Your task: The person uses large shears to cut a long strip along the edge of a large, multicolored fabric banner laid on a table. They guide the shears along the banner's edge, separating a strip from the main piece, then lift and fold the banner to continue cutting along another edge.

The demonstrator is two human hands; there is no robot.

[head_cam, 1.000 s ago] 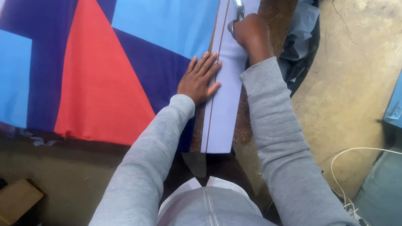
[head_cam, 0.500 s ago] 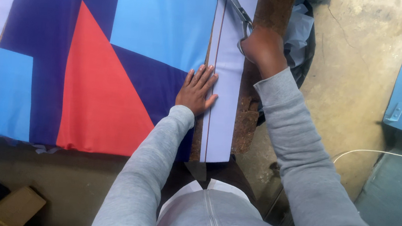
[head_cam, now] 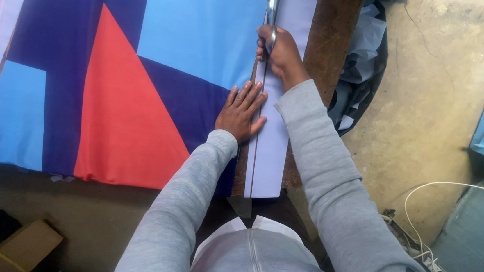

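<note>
**Scissors cutting along the cloth's white edge**

The right hand (head_cam: pixel 281 55) grips scissors (head_cam: pixel 273 7) on the white strip (head_cam: pixel 279 139). The left hand (head_cam: pixel 242 111) lies open, flat on the cloth (head_cam: pixel 142 75), which covers the tabletop (head_cam: pixel 335 39). A black bag (head_cam: pixel 365 65) sits beside. Since earlier, the scissors stand straighter.

A printed fabric (head_cam: pixel 114 66) of dark blue, light blue and red panels was found spread flat over the tabletop (head_cam: pixel 335 33). The left hand (head_cam: pixel 243 111) was laid flat, fingers spread, on the fabric beside its white edge strip (head_cam: pixel 270 150). Scissors (head_cam: pixel 273 10) were held in the closed grip of the right hand (head_cam: pixel 281 53), blades pointed away along the strip's inner border. A white cable (head_cam: pixel 453 186) was noted on the floor (head_cam: pixel 426 94).
</note>
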